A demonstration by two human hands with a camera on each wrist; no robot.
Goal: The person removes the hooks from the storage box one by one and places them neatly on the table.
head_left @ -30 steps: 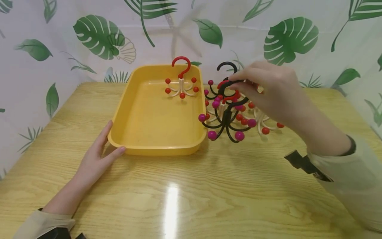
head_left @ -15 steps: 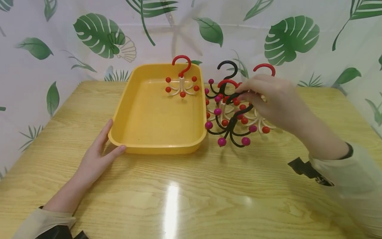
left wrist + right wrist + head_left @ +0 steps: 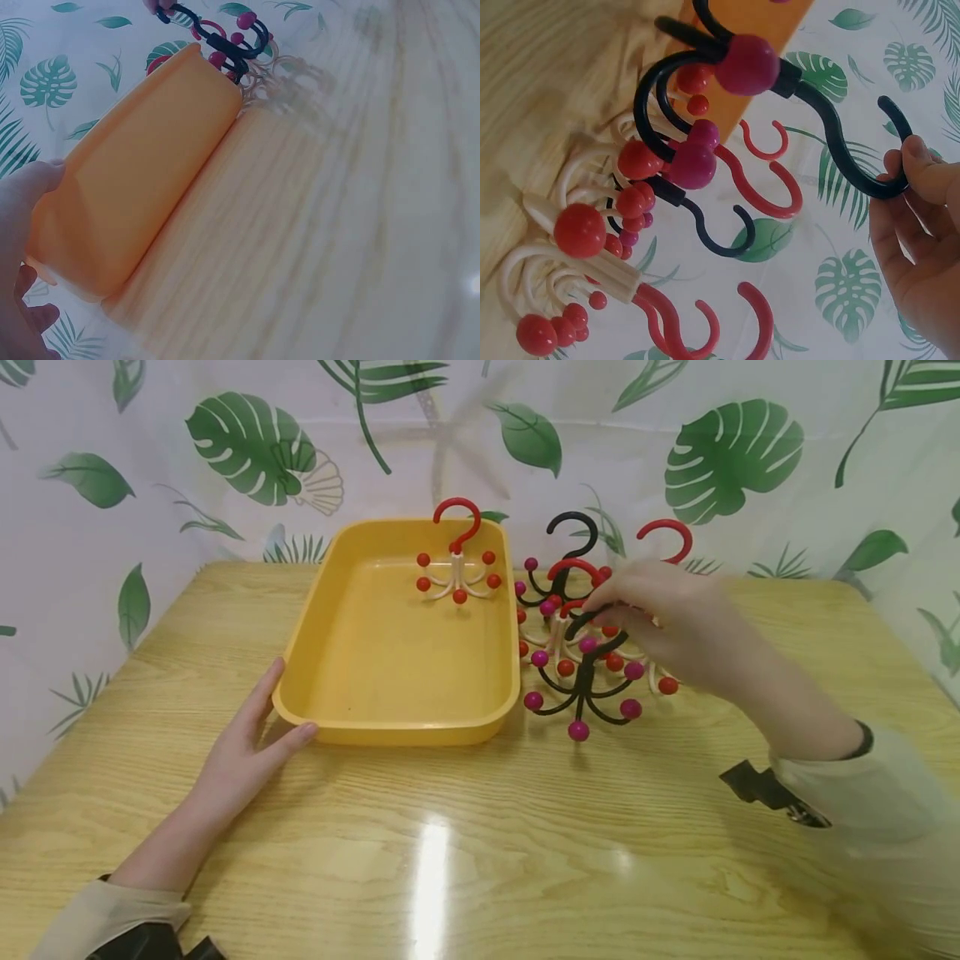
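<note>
My right hand [image 3: 675, 618] pinches the curved hook of a black hanger [image 3: 585, 681] whose several curled arms end in magenta balls. In the right wrist view, thumb and fingertips meet on the hook's end. The hanger's body hangs below the fingers, just right of a yellow tray [image 3: 405, 735]; whether its balls touch the table I cannot tell. At the tray's front left corner, my left hand [image 3: 236, 768] holds the rim, thumb along the front and fingers at the side. A white hanger with a red hook and red balls [image 3: 457, 572] stands inside the tray, far right.
Right of the tray, behind the held hanger, stand another black hanger [image 3: 573, 539] and several white ones with red hooks [image 3: 666, 531], partly covered by my right hand. Everything rests on a wood-grain table [image 3: 525, 843] before a leaf-print cloth [image 3: 247, 443].
My right hand has come lower, bringing the black hanger down and slightly toward the front right. The hanger has turned on its hook. My left hand and the tray hold their place.
</note>
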